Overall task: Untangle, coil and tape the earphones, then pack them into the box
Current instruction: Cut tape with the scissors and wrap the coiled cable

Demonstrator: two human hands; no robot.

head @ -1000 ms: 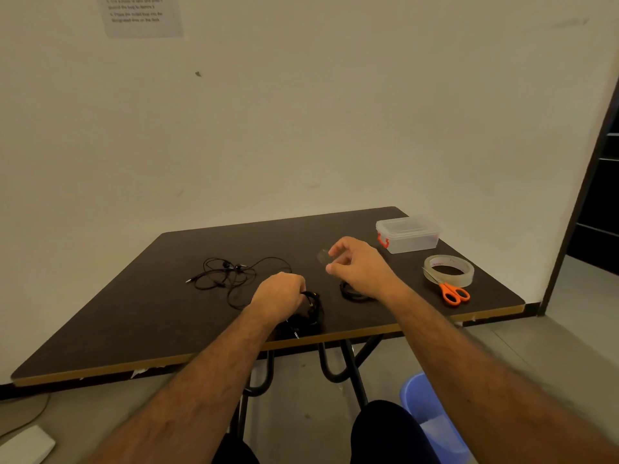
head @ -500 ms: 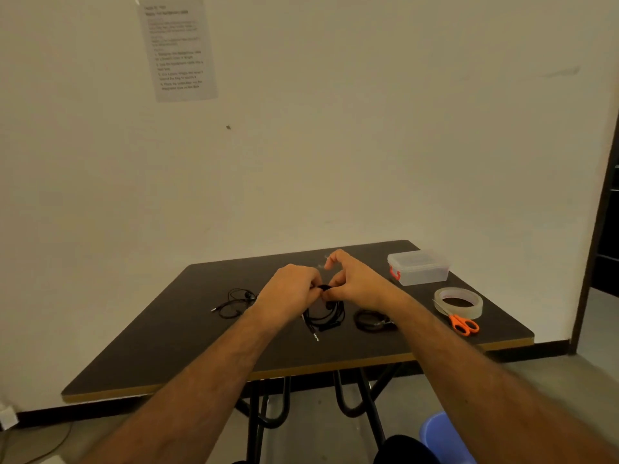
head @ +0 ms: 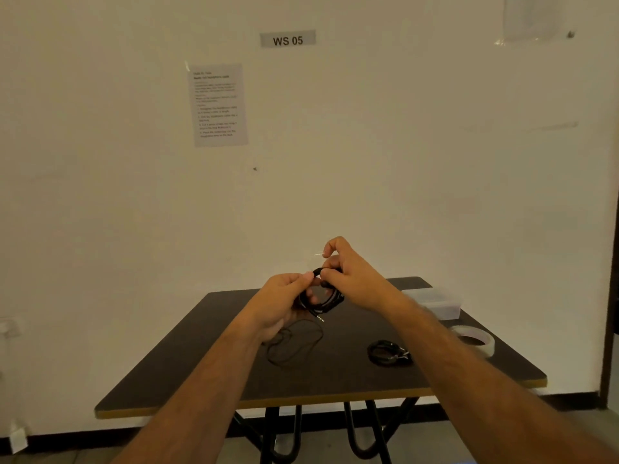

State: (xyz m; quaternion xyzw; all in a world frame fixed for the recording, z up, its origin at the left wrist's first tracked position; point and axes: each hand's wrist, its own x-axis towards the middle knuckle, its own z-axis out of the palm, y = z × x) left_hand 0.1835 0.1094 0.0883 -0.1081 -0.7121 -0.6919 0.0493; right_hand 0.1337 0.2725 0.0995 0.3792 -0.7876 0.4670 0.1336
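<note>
Both hands hold a coiled black earphone (head: 326, 301) up above the dark table (head: 335, 380). My left hand (head: 284, 299) grips the coil from the left, its plug hanging just below. My right hand (head: 348, 272) pinches the top of the coil, with a small clear piece of tape (head: 320, 252) at its fingertips. A second coiled earphone (head: 388, 353) lies on the table to the right. A loose tangled earphone (head: 294, 346) lies under my left wrist. The clear lidded box (head: 435, 301) stands at the far right, partly behind my right forearm.
A roll of clear tape (head: 474, 339) lies near the table's right edge. On the wall hang a printed sheet (head: 217, 103) and a "WS 05" label (head: 287, 39). A dark doorway edge runs down the far right.
The coil has been lifted off the table and my right hand has joined my left on it with the tape piece. My view has tilted up, showing more wall.
</note>
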